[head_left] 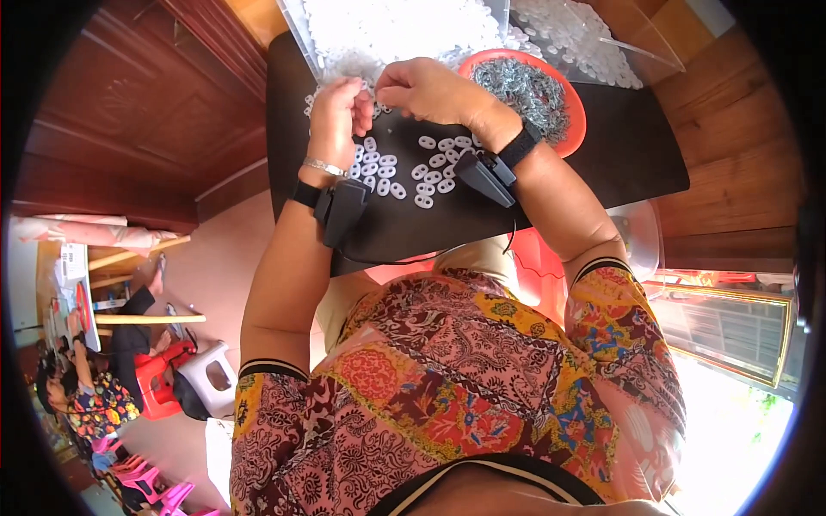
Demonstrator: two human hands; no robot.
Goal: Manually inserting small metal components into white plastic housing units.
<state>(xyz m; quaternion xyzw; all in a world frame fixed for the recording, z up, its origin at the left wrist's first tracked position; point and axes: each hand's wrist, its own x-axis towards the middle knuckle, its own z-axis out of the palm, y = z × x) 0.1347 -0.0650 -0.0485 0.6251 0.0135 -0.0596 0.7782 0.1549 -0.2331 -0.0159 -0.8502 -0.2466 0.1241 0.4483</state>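
Pinching together above the far part of the black table, the left hand and right hand meet fingertip to fingertip, apparently clamped on a small part, though what sits between the fingers is too small to tell. Just below both hands lie the white oval pieces, spread flat on the table; they look light, rigid and smooth, so each is best taken by its edges between thumb and forefinger. Beside the right hand stands a red bowl of metal rings, likely stiff and prone to tangling, with a heap of white parts beyond.
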